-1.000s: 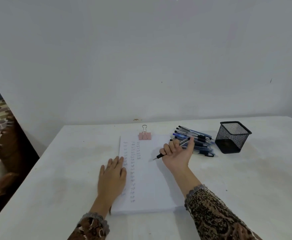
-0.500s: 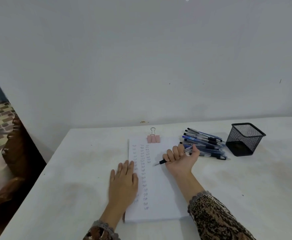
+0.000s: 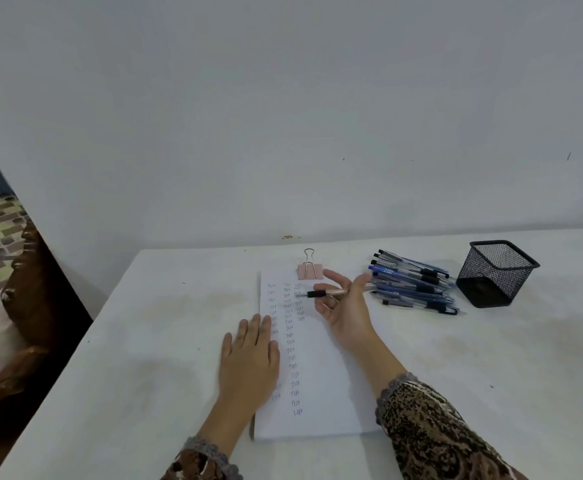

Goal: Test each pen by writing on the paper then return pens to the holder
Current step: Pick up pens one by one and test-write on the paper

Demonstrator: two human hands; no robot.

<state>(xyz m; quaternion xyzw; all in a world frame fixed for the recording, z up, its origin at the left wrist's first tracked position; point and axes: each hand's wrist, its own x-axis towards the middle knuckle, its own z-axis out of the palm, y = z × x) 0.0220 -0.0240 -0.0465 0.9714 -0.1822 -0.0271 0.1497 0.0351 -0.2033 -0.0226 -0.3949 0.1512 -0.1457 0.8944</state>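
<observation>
— My right hand [image 3: 343, 306] is uncurling from its fist; the thumb's loosely pinning the pen [image 3: 321, 293] above the paper [image 3: 324, 393].
— Handling?
— Probably light and slick; I'm favouring its black grip. My left hand [image 3: 248, 355] is pressing flat.

There is one stack of paper [image 3: 317, 375], one pink binder clip [image 3: 310, 270], one black mesh holder [image 3: 497, 271] and one worktop [image 3: 490, 358]. One pen [image 3: 321, 293] is apart from the pile of pens [image 3: 411, 282], which holds over ten, too overlapped to count exactly. Two hands show: left hand [image 3: 248, 362], right hand [image 3: 345, 306].
</observation>
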